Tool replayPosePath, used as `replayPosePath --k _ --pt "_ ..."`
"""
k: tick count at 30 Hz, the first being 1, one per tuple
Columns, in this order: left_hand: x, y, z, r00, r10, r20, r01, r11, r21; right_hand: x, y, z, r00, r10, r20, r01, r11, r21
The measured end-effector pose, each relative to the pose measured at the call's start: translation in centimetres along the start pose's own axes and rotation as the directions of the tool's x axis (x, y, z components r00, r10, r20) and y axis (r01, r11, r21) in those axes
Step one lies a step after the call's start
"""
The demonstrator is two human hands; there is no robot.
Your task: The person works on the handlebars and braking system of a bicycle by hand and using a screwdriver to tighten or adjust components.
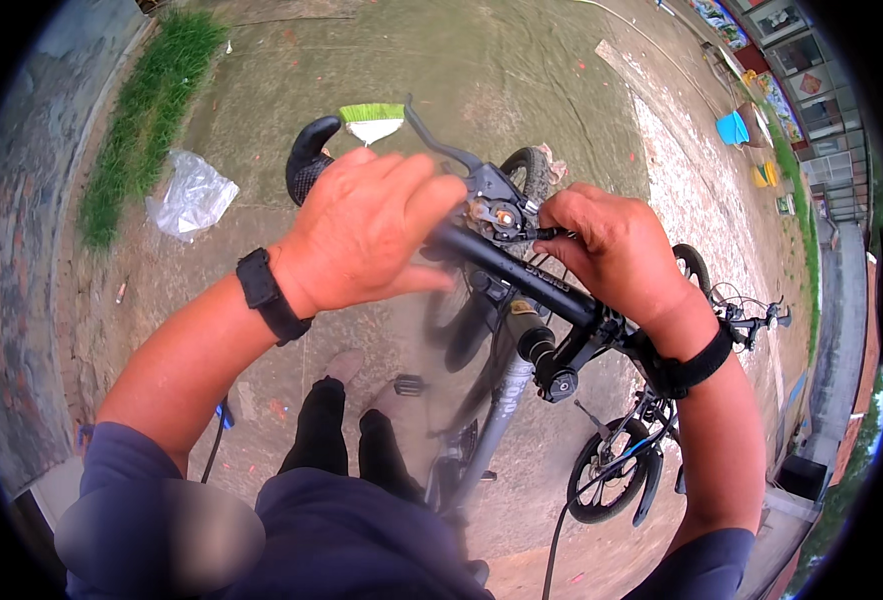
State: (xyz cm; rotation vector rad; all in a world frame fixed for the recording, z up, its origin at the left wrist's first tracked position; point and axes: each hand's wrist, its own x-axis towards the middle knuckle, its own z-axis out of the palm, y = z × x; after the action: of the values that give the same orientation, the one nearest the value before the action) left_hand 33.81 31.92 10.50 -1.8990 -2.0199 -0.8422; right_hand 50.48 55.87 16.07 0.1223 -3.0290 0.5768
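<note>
A black bicycle handlebar [506, 262] crosses below my hands, with a dark curved grip [309, 150] at its left end. A brake lever [441, 145] and an exposed shifter mechanism [501, 215] sit on it. My left hand [371, 225] is over the bar's left part, slightly blurred, thumb apart from the fingers, partly hiding the grip. My right hand [606, 245] pinches a small black cable fitting [546, 233] beside the shifter. The grey bicycle frame [501, 400] runs down below the stem [551, 360], beside my legs and feet.
Another bicycle [611, 480] is at the right. A green-and-white broom head [371, 118] lies beyond the bar. A clear plastic bag [189, 195] and grass strip [146, 110] are at the left, along a brick wall [21, 230]. Blue [731, 128] and yellow buckets [764, 175] stand at far right.
</note>
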Motion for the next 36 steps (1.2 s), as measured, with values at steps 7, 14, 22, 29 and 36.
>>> replayPosePath --k 7,14,22,29,36 --pt "-0.1 0.0 0.0 1.0 0.005 -0.012 -0.005 1.0 0.005 0.1 0.0 -0.3 0.999 -0.035 0.04 0.036 0.999 -0.039" --pt "0.4 0.1 0.1 1.0 -0.003 0.002 0.003 1.0 -0.001 0.2 0.4 -0.9 0.996 -0.002 0.093 0.005 0.999 -0.032" --pt "0.6 0.1 0.2 1.0 -0.012 0.002 0.012 1.0 0.004 0.0 0.7 -0.6 0.999 0.014 0.039 -0.016 0.998 0.056" --pt "0.9 0.1 0.0 1.0 -0.018 0.014 0.018 1.0 0.006 0.2 0.7 -1.1 0.997 -0.005 0.076 0.004 1.0 0.002" --pt "1.2 0.1 0.1 1.0 -0.008 0.013 0.008 1.0 0.002 0.6 1.3 -1.7 0.989 0.008 0.147 -0.017 0.998 0.066"
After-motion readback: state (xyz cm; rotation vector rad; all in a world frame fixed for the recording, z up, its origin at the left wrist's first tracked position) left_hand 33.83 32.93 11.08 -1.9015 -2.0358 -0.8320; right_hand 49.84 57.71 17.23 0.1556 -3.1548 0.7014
